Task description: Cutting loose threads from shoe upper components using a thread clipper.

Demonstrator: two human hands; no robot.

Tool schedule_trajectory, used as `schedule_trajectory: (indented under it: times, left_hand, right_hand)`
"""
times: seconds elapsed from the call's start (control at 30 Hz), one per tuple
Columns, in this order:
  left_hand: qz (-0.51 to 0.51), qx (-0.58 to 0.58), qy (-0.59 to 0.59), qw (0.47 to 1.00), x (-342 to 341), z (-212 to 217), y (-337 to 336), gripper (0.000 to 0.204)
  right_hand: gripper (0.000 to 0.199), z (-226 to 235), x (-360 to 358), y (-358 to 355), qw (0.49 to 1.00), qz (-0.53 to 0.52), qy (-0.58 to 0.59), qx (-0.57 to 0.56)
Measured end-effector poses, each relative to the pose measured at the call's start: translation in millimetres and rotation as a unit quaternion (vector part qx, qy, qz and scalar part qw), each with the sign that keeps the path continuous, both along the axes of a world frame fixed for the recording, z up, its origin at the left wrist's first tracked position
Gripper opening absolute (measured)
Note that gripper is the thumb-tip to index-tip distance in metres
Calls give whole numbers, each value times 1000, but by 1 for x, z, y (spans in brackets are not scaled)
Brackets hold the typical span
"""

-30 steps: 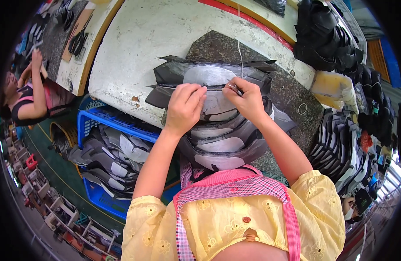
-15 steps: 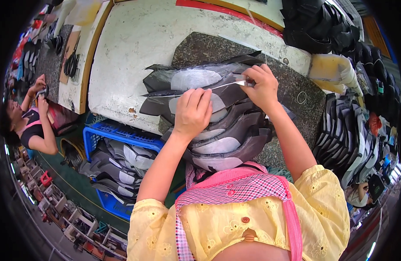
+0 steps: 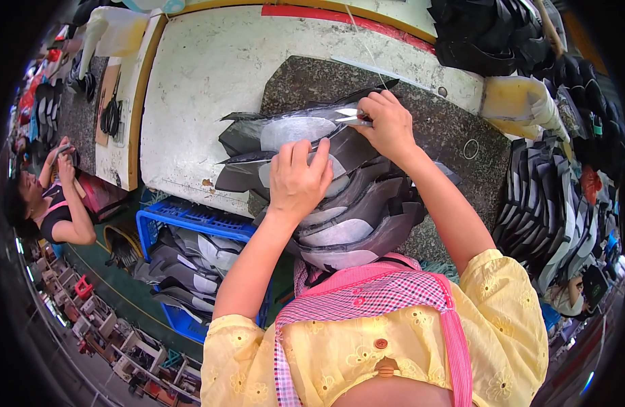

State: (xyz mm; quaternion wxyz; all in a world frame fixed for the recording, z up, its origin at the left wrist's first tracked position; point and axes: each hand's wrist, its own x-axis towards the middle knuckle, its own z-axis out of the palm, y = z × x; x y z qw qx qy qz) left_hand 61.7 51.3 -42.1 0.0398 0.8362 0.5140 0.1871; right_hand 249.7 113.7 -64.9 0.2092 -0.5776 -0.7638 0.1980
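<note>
A stack of overlapping black-and-grey shoe uppers (image 3: pixel 336 230) runs down from the bench toward my apron. My left hand (image 3: pixel 299 178) bends its fingers over the top edge of one shoe upper (image 3: pixel 241 178) and holds it; the thumb is hidden. In my right hand (image 3: pixel 388 123) is a pair of small metal snips (image 3: pixel 352 117), blades pointing left and apart, just above that upper's edge. Beyond it lies another shoe upper (image 3: pixel 295 132) with a pale grey oval patch.
The uppers rest on a dark speckled board (image 3: pixel 305 78) over a white worktable (image 3: pixel 197 95). A blue crate (image 3: pixel 146 224) holds more pieces at lower left. Stacked uppers (image 3: pixel 539 203) and a yellowish container (image 3: pixel 512 105) stand at right. Another person (image 3: pixel 71 210) works at far left.
My right hand has moved left and slightly up, and the snips' blades now show clearly. The white strand that stretched along the upper between my hands no longer shows there. My left hand barely moved.
</note>
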Motion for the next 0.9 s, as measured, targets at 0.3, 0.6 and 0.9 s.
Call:
schedule_trajectory:
  times: [0.3, 0.6, 0.9]
  left_hand:
    - [46, -18, -14, 999, -1, 14, 7, 32]
    - [41, -59, -20, 997, 2, 13, 9, 31]
    - [50, -82, -62, 993, 4, 12, 11, 27]
  right_hand:
    - [29, 32, 18, -18, 980, -56, 103, 161]
    - [32, 12, 31, -28, 961, -148, 79, -221]
    - [26, 21, 26, -6, 971, -125, 43, -199]
